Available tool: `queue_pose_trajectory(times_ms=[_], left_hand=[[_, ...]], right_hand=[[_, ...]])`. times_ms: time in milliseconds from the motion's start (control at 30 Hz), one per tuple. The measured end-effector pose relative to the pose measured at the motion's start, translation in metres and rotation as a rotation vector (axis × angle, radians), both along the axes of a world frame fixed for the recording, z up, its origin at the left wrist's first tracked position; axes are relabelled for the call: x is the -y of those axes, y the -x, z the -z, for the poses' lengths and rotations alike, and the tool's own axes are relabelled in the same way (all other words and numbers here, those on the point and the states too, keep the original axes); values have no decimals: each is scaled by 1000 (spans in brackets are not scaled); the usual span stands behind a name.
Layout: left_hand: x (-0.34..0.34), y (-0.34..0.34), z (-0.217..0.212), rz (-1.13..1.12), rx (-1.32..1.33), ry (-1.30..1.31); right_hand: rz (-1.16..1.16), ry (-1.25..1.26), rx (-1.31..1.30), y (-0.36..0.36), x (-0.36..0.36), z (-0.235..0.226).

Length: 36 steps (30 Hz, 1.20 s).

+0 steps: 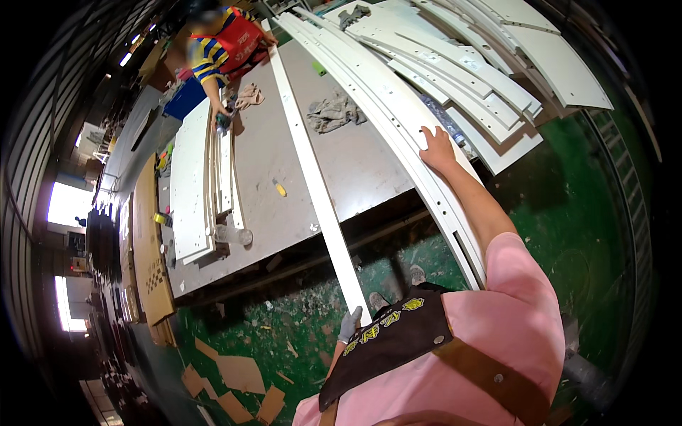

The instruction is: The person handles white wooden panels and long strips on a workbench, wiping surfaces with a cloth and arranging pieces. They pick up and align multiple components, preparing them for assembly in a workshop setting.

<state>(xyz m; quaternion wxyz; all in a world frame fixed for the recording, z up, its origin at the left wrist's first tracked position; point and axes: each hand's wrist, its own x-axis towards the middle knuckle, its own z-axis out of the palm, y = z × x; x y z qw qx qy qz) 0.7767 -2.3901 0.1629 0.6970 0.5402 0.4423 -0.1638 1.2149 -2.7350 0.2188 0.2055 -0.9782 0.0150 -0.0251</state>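
Note:
A long narrow white board slants across the grey table and past its near edge. My left hand, in a grey glove, is closed on the board's near end, close to my apron. My bare right hand rests on a stack of long white panels, its fingers spread over the top surface. Those panels have small dark holes along them and also reach past the table edge. Across the table, a person in a red apron has one hand at the board's far end and a dark green tool in the other.
More white panels lie piled on the right. A grey cloth, a yellow-handled cutter and a clear bottle lie on the table. Shorter white boards are stacked at left. Cardboard scraps litter the green floor.

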Motion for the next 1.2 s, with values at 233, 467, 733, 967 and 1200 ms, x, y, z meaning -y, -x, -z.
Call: queue_pose_trajectory(times_ms=[233,467,733,967,1200], left_hand=[[-19,15,46,112,122,94],[-21,13,49,23,119,148],[-28,21,41,21,98,118],[-22,26,37,0,102,116],[-17,33,41,-18,110,116]], right_hand=[[5,-780,-135,21,16,7],[129,-2190,-790,71,-5,-28],[-59,-2245,-851,59,-28,-35],[11,-1733,-615,47,-30,-38],[-117,-1788,-557,93,-7,-86]])
